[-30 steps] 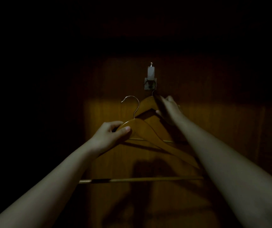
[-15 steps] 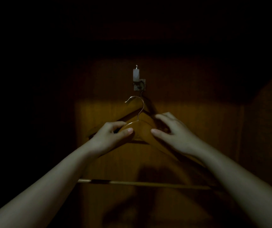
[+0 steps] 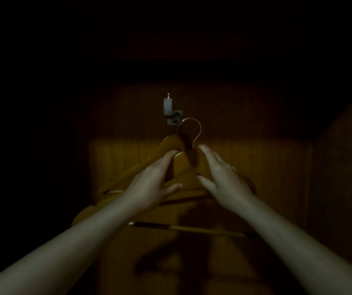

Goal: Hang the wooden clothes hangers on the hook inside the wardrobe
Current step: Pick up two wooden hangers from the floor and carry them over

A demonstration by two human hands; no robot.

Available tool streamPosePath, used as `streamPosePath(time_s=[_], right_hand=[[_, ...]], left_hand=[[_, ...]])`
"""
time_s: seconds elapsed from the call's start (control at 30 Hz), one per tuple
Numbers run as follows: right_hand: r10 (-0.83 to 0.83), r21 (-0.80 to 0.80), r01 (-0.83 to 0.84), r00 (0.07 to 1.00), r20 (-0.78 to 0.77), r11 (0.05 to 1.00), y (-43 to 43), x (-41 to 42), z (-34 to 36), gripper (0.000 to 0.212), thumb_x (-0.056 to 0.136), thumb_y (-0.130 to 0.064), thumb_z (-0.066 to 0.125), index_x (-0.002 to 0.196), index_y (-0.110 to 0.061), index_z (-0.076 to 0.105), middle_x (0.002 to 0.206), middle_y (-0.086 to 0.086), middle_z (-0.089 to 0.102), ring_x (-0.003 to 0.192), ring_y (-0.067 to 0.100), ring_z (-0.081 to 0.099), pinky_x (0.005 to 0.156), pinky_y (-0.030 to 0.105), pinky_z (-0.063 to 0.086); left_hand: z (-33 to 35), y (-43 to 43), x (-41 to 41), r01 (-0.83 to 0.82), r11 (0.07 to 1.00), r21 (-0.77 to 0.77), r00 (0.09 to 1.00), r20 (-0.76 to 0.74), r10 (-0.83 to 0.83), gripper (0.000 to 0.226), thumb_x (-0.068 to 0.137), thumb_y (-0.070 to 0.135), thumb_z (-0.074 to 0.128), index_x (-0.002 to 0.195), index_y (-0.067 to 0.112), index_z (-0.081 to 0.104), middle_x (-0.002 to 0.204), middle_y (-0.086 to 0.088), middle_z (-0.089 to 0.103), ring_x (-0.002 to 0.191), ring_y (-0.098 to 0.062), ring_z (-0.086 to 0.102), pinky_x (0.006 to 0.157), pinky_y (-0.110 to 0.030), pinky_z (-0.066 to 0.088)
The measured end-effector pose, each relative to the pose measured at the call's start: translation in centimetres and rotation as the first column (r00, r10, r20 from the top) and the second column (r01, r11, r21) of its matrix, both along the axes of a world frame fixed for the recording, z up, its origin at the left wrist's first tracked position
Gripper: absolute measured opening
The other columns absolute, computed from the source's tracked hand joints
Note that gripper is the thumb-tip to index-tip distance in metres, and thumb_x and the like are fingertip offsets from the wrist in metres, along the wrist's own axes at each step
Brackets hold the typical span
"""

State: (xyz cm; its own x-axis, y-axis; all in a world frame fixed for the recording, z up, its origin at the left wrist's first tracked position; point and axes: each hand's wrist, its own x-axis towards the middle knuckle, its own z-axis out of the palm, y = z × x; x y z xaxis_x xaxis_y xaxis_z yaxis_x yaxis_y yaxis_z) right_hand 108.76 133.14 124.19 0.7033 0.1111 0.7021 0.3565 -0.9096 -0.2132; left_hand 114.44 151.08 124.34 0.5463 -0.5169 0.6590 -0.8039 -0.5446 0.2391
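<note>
Honey-brown varnished wood makes up the front hanger, which we hold against the wardrobe's back panel, just below and to the right of the wall hook. Its silvery wire hook curls leftward, with the open tip just beside the wall hook's plate; we cannot tell whether they touch. Our left grip is curled round one sloping shoulder, thumb in front. Our right grip pinches the other shoulder, forefinger at the wire's base. A pale crossbar with a dark stretch spans below. Behind it, the rear hanger, of the same wood, slants down-left beneath the wall hook, its own wire lost in shadow.
</note>
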Motion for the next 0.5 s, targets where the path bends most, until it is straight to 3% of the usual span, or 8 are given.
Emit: streamPosePath(time_s=[0.1, 0.17, 0.27, 0.5], right_hand=[[-0.015, 0.054, 0.016, 1.0, -0.02, 0.998, -0.5, 1.8, 1.3, 0.073, 0.09, -0.019, 0.054, 0.145, -0.034, 0.009, 0.148, -0.001, 0.031, 0.129, 0.029, 0.041, 0.103, 0.047, 0.041], [-0.036, 0.086, 0.035, 0.999, 0.01, 0.996, -0.5, 2.9, 2.6, 0.071, 0.089, -0.014, 0.056, 0.146, -0.027, 0.015, 0.145, 0.0, 0.033, 0.128, 0.028, 0.042, 0.104, 0.044, 0.038], [-0.072, 0.107, 0.067, 0.997, 0.041, 0.992, -0.3, 4.6, 4.5, 0.07, 0.087, -0.008, 0.058, 0.145, -0.022, 0.02, 0.142, 0.002, 0.037, 0.127, 0.029, 0.043, 0.104, 0.042, 0.038], [-0.134, 0.037, 0.135, 0.991, -0.021, 0.99, 0.4, 8.8, 7.0, 0.069, 0.087, -0.001, 0.056, 0.145, -0.018, 0.023, 0.145, 0.006, 0.038, 0.133, 0.027, 0.035, 0.106, 0.039, 0.033]], left_hand=[[1.0, -0.3, 1.5, -0.09, 0.996, 0.02, 0.984, 0.156, 0.086, 0.071, 0.087, 0.02, 0.06, 0.146, 0.025, 0.019, 0.146, 0.0, 0.037, 0.132, -0.018, 0.039, 0.104, -0.038, 0.042], [2.2, -0.8, 2.5, -0.107, 0.994, -0.007, 0.975, 0.194, 0.106, 0.063, 0.09, 0.021, 0.055, 0.144, 0.024, 0.022, 0.137, -0.001, 0.046, 0.12, -0.02, 0.05, 0.095, -0.038, 0.048], [3.5, -1.5, 4.0, -0.134, 0.99, -0.038, 0.981, 0.139, 0.138, 0.057, 0.092, 0.024, 0.052, 0.142, 0.025, 0.024, 0.126, -0.001, 0.053, 0.103, -0.018, 0.058, 0.082, -0.036, 0.053], [4.8, -1.2, 7.5, -0.245, 0.969, -0.013, 0.969, 0.025, 0.245, 0.065, 0.091, 0.011, 0.051, 0.145, 0.024, 0.018, 0.133, -0.008, 0.05, 0.117, -0.024, 0.053, 0.093, -0.04, 0.049]])
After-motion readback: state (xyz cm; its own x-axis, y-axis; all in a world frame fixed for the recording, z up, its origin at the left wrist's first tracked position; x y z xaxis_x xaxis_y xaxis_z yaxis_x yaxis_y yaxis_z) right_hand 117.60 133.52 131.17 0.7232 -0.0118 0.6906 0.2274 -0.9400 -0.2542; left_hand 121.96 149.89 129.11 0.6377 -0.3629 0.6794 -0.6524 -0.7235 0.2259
